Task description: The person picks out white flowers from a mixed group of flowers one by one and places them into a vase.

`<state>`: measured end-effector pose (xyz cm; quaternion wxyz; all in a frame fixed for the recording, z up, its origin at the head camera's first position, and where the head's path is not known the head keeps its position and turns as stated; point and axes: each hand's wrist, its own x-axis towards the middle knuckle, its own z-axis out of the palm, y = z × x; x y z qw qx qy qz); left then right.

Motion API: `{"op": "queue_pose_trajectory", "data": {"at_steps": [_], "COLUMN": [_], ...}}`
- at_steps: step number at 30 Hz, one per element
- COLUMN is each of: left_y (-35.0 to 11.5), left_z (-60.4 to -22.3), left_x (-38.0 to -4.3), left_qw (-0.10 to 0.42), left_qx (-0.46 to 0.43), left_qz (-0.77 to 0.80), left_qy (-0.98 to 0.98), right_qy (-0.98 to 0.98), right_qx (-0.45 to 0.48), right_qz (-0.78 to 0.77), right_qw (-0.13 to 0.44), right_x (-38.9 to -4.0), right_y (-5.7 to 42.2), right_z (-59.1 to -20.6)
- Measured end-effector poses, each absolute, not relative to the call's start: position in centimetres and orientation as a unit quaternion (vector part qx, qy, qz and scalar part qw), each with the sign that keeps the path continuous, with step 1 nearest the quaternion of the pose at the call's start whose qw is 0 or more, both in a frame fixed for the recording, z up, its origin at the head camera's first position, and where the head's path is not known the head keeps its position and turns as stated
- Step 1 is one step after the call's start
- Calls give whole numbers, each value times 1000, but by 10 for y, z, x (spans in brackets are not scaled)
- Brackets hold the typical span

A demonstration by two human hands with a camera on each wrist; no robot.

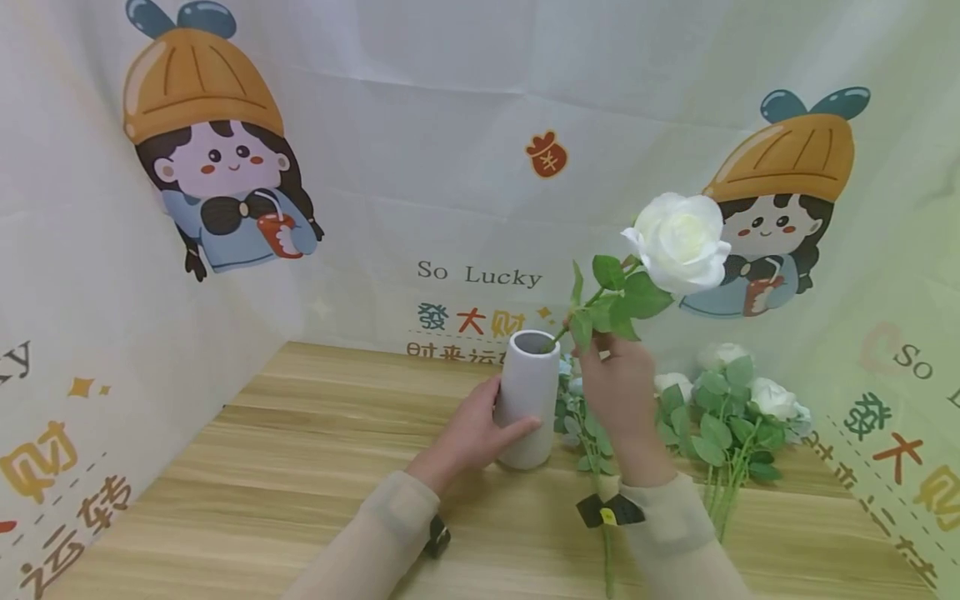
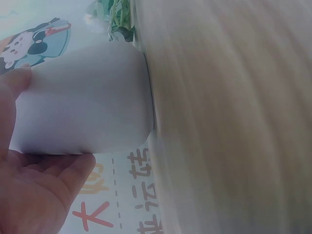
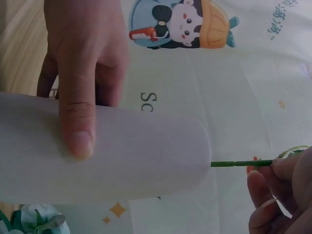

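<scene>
A white vase (image 1: 527, 400) stands upright on the wooden table. My left hand (image 1: 472, 433) grips its side, with the thumb across the front, as the left wrist view shows. Above and right of the vase, my right hand (image 1: 618, 383) pinches the green stem (image 3: 236, 164) of a white rose (image 1: 678, 242). The stem's lower end is inside the vase mouth (image 1: 534, 342), and the rose leans up to the right. Green leaves (image 1: 637, 296) spread along the stem just above my fingers. How deep the stem reaches is hidden by the vase wall.
Right of the vase lie several white flowers with green leaves (image 1: 712, 425) on the table (image 1: 300, 467). A bluish leafy spray (image 1: 581, 425) lies partly behind my right hand and wrist. A printed cloth (image 1: 420, 167) hangs around the table's back and sides.
</scene>
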<state>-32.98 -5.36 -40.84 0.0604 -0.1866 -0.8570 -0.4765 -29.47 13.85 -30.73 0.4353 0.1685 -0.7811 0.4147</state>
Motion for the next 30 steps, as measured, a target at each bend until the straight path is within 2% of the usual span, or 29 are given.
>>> {"op": "queue_pose_trajectory", "data": {"at_steps": [11,30], "left_y": [-54,-54], "left_z": [-408,-407], "left_x": [-329,-328], "left_qw": [59,53], "left_qx": [-192,-194], "left_qz": [-473,-475], "left_qy": [-858,-857], "right_qy": [-841,-847], "right_qx": [122,131], "right_qz": [393,397], "right_qw": [352,330], "right_x": [-300,-306], "right_y": [135,134], "right_z": [-317,-325]}}
